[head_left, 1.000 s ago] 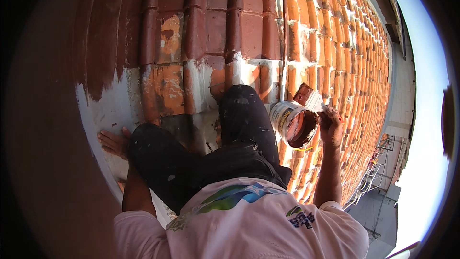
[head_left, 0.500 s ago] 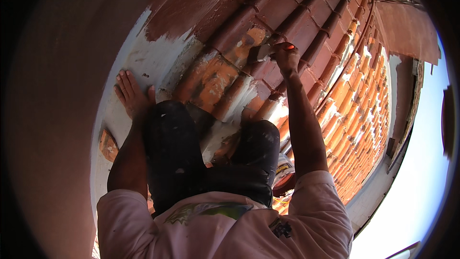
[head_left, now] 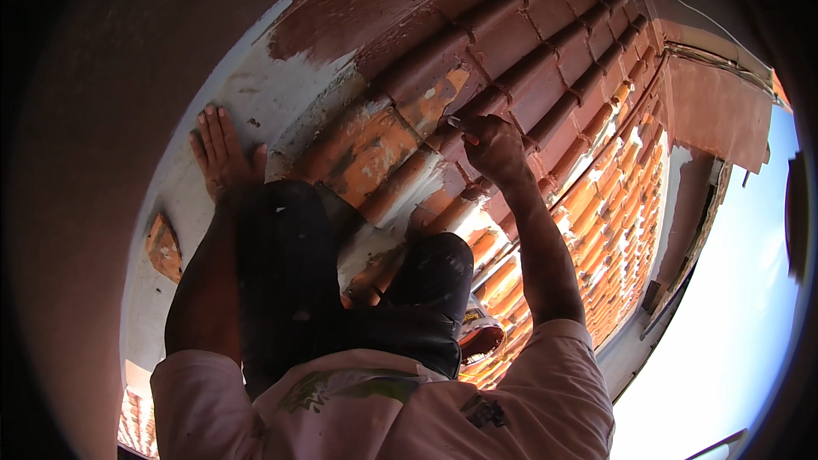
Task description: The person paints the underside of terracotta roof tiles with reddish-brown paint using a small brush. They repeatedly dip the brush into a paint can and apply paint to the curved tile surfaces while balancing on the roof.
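Observation:
My right hand (head_left: 494,149) is closed round a paintbrush, over the clay roof tiles. Of the paintbrush (head_left: 456,123) a pale metal part and a bit of orange-red handle show; its bristles cannot be made out now. Around it the roof tiles (head_left: 532,89) carry dark red-brown paint, while a tile to the left (head_left: 366,172) still shows bare, blotchy orange. My left hand (head_left: 226,152) lies flat with fingers spread on a pale cement ledge (head_left: 294,98), beside the wall. Both of my knees are bent over the tiles between the hands.
A bucket (head_left: 481,339) with red-brown paint on it stands right of my right knee. On the ledge lies a broken tile piece (head_left: 162,247). The red-brown wall (head_left: 77,204) rises at left. Orange tiles with white patches (head_left: 596,247) slope away at right, toward a roof edge.
My right hand has moved a little left and nearer to me with the paintbrush, whose dark head showed before. The view has shifted slightly; my left hand stays flat on the ledge.

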### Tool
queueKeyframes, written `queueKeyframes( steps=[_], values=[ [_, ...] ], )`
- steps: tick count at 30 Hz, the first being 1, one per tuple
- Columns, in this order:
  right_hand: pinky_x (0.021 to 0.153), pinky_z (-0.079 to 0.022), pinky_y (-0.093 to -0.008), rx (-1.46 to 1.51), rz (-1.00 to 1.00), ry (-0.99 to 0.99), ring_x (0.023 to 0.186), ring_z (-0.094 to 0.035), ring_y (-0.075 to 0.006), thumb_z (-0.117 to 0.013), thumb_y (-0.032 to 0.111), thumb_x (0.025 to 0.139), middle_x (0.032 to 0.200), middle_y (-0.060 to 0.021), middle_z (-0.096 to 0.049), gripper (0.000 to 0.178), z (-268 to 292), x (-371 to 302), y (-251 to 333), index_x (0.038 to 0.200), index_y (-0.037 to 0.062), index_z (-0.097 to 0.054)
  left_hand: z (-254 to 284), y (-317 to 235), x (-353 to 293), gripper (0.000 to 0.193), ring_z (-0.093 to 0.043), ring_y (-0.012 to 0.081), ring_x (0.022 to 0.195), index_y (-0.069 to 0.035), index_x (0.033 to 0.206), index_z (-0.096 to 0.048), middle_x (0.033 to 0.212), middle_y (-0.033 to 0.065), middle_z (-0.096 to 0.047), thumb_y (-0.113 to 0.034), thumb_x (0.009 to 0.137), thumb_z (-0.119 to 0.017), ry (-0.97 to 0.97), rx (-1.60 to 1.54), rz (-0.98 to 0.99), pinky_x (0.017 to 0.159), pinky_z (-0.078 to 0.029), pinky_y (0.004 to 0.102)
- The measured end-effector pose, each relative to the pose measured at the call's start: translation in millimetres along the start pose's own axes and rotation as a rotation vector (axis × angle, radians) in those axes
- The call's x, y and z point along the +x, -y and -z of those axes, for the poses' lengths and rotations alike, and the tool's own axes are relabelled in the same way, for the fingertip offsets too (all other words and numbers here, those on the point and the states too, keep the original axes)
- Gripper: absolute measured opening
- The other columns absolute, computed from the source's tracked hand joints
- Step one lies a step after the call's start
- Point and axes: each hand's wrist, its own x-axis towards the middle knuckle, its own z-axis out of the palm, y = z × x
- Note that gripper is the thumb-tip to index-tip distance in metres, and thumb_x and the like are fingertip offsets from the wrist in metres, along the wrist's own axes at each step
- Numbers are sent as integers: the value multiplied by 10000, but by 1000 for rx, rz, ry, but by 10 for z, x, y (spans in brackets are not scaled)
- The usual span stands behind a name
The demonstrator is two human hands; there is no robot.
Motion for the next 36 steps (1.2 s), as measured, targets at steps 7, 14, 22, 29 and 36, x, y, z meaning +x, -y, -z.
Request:
queueKeyframes(
  steps=[7, 14, 22, 29, 36],
  values=[
    [850, -626, -466, -172, 39, -149, 978, -742, -391, -702, 71, 877, 1067, -154, -779, 348, 32, 160, -338, 1209, 144, -773, 0, -6, 8, 990, -125, 383, 1657, 20, 1695, -169, 1776, 215, -172, -495, 987, -631, 48, 18, 37, 1332, -82, 598],
    [878, -611, -495, 24, -275, -373, 993, -741, -376, -651, 163, 939, 1049, -147, -770, 200, -62, 227, -272, 1097, 157, -773, 24, -10, 14, 1017, -124, 376, 1658, 9, 1698, -164, 1777, 211, -170, -476, 961, -669, 33, -1, 22, 1336, -80, 586],
    [829, -603, -475, 116, -62, -504, 938, -733, -387, -731, 142, 939, 978, -130, -762, 147, -207, 163, -129, 1083, 146, -760, 39, -19, 3, 1021, -116, 365, 1661, 2, 1701, -159, 1780, 205, -162, -464, 951, -672, 18, -13, 23, 1337, -75, 584],
    [828, -606, -452, 181, -206, -340, 955, -744, -378, -733, 117, 927, 1006, -118, -762, 186, -310, 229, -283, 1103, 161, -774, 24, -9, 12, 1022, -104, 366, 1663, 4, 1701, -148, 1781, 204, -157, -466, 958, -668, 50, 12, 34, 1337, -66, 583],
    [864, -603, -443, -85, -121, -617, 1015, -744, -344, -761, 124, 903, 1067, -112, -782, 235, -473, 321, -272, 1136, 151, -780, 38, -18, 9, 1013, -96, 374, 1662, 6, 1700, -144, 1782, 209, -146, -468, 967, -656, 58, -5, 27, 1336, -57, 586]
  ],
)
